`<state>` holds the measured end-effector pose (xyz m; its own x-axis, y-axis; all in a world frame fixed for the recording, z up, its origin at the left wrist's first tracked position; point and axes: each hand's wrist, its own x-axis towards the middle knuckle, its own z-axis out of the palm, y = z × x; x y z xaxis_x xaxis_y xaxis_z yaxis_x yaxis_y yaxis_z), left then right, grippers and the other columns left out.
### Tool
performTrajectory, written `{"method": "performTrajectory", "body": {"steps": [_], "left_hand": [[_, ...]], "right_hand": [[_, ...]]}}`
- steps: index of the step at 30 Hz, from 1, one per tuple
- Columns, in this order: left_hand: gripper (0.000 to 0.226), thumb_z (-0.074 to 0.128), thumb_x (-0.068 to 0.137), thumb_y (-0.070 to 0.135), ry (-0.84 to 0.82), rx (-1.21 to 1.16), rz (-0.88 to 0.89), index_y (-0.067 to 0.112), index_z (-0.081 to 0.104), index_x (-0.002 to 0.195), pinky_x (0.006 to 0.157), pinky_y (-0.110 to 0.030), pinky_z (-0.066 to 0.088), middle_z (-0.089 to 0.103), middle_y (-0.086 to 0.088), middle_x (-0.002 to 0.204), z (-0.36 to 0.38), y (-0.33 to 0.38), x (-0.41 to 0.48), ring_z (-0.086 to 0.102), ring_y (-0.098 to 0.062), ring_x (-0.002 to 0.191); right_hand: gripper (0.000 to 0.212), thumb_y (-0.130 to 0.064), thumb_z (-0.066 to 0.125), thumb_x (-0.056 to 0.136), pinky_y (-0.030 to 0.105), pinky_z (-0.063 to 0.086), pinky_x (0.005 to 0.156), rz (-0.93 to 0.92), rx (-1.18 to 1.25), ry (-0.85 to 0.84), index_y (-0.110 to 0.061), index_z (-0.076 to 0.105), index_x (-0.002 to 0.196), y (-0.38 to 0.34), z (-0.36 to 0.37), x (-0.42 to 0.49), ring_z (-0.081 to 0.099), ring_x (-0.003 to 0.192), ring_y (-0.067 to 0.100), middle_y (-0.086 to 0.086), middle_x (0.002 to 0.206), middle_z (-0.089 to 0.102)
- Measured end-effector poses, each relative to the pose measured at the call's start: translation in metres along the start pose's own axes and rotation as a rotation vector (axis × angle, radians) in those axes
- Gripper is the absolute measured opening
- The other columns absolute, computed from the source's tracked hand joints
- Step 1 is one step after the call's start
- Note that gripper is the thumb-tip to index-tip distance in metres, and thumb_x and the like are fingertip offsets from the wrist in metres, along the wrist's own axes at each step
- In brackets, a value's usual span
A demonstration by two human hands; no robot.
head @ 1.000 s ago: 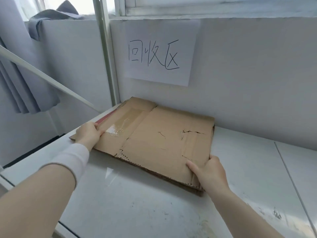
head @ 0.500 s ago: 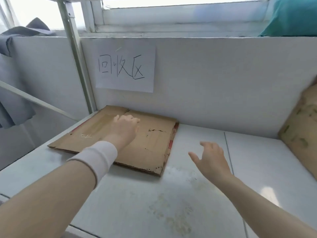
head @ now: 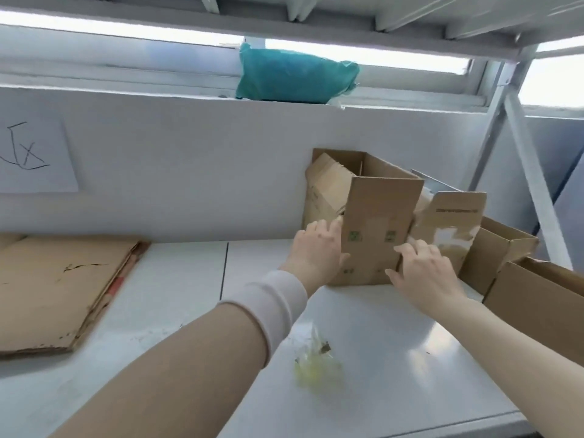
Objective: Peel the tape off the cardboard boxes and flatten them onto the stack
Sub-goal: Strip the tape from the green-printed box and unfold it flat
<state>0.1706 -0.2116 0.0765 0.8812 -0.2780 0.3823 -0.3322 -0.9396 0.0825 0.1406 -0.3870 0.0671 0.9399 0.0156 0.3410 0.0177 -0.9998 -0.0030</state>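
Observation:
An open cardboard box stands upright against the white back wall, right of centre, with small green marks on its near face. My left hand grips its left near corner, fingers wrapped round the edge. My right hand holds the box's right near edge low down, thumb on the front face. The stack of flattened cardboard lies on the white table at the far left.
More open boxes stand to the right: one with torn tape patches and a larger one at the table's right edge. A crumpled wad of clear tape lies on the table near me. A teal bag sits on the wall ledge.
Both hands left the flattened stack and moved right to the upright box, which they now hold. My view swung right, so the stack is now at the left.

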Motion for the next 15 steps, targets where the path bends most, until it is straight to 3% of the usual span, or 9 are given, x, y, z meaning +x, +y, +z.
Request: {"method": "performTrajectory", "body": {"steps": [5,7,10,13,15], "left_hand": [[0.079,0.053,0.091,0.035,0.059,-0.497,-0.170,0.015,0.001,0.148,0.108,-0.040,0.032,0.025,-0.012,0.147,0.008,0.030,0.056,0.030,-0.028,0.134],[0.072,0.056,0.090,0.033,0.099,-0.716,-0.273,0.018,0.013,0.146,0.108,-0.039,0.034,0.027,-0.012,0.144,0.012,0.027,0.078,0.036,-0.027,0.130],[0.034,0.057,0.090,0.031,0.148,-0.850,-0.348,0.013,0.048,0.117,0.091,-0.032,0.044,0.041,-0.009,0.125,0.019,0.022,0.099,0.051,-0.024,0.104],[0.015,0.058,0.090,0.024,0.185,-0.919,-0.329,0.012,0.049,0.091,0.077,-0.031,0.045,0.053,-0.010,0.107,0.023,0.018,0.101,0.055,-0.027,0.090],[0.015,0.059,0.088,0.020,0.217,-1.043,-0.317,0.014,0.047,0.082,0.083,-0.038,0.051,0.063,-0.013,0.103,0.018,0.013,0.095,0.061,-0.031,0.096]], "right_hand": [[0.048,-0.039,0.047,0.092,0.034,0.038,0.090,0.028,-0.009,-0.028,-0.011,0.042,0.129,0.037,0.012,0.025,0.043,0.117,0.028,0.010,0.125,0.046],[0.049,-0.037,0.048,0.092,0.035,0.039,0.092,0.014,0.046,-0.021,-0.010,0.041,0.131,0.043,0.020,0.034,0.043,0.118,0.028,0.011,0.126,0.046],[0.052,-0.035,0.049,0.091,0.037,0.040,0.096,0.025,0.165,-0.014,-0.008,0.038,0.135,0.046,0.032,0.047,0.043,0.120,0.030,0.012,0.129,0.045],[0.060,-0.034,0.050,0.091,0.035,0.036,0.100,0.075,0.296,-0.010,-0.006,0.029,0.140,0.044,0.038,0.056,0.040,0.124,0.028,0.013,0.133,0.042],[0.068,-0.036,0.052,0.090,0.032,0.033,0.102,0.112,0.411,-0.001,-0.006,0.022,0.144,0.041,0.040,0.057,0.038,0.128,0.025,0.012,0.137,0.039]]}}
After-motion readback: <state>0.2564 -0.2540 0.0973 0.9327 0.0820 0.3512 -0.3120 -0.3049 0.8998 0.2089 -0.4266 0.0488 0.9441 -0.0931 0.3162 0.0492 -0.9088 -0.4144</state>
